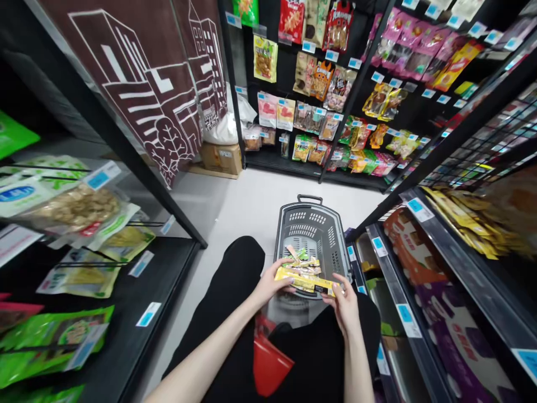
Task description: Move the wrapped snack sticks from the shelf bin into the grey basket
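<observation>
Both hands hold a long yellow snack packet (308, 281) over the near end of a grey shopping basket (331, 235). My left hand (271, 281) grips its left end, thumb on top. At the right end, my right hand (343, 294) has its fingers closed around the packet. Several small snack packets (302, 263) lie inside the basket, partly hidden behind the yellow one. The basket stands on the floor in front of my knees, its black handle (309, 198) at the far side.
A shelf with hanging green snack bags (62, 336) stands on my left. To the right, another shelf holds yellow packets (470, 218) and purple boxes (465, 341). A rack of snack bags (308, 148) and a cardboard box (222, 158) stand ahead. Something red (271, 364) lies at my lap.
</observation>
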Action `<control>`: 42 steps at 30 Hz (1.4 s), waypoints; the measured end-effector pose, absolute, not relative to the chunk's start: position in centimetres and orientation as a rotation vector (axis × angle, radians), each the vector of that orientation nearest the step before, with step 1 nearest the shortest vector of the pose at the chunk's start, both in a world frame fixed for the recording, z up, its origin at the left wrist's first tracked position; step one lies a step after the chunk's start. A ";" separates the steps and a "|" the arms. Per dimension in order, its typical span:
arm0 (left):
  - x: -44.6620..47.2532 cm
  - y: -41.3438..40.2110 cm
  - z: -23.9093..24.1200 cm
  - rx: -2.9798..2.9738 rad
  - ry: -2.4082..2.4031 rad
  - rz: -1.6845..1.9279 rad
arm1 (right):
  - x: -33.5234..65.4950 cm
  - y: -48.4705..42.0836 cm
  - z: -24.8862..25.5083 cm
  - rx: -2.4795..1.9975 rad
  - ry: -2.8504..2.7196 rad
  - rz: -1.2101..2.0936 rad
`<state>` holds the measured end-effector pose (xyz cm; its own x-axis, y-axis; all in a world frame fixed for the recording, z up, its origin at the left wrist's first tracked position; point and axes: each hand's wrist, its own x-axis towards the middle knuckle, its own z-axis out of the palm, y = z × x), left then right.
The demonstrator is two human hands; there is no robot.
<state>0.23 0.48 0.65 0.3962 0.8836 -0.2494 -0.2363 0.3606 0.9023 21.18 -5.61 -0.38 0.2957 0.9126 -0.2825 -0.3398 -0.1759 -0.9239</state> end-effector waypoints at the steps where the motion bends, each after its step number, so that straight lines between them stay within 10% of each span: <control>1: 0.3 0.5 0.5 0.924 0.882 0.852 | 21.3 -5.8 -0.9 -1.289 -0.617 1.237; 42: 1.3 -0.2 -0.2 0.932 0.769 0.348 | 22.3 -6.6 -2.8 -1.204 -0.632 1.367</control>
<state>1.33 -0.24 -0.25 0.6884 0.5767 -0.4398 0.0503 0.5670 0.8222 22.35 -6.57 -2.80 0.1762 0.9404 -0.2908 -0.3881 -0.2051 -0.8985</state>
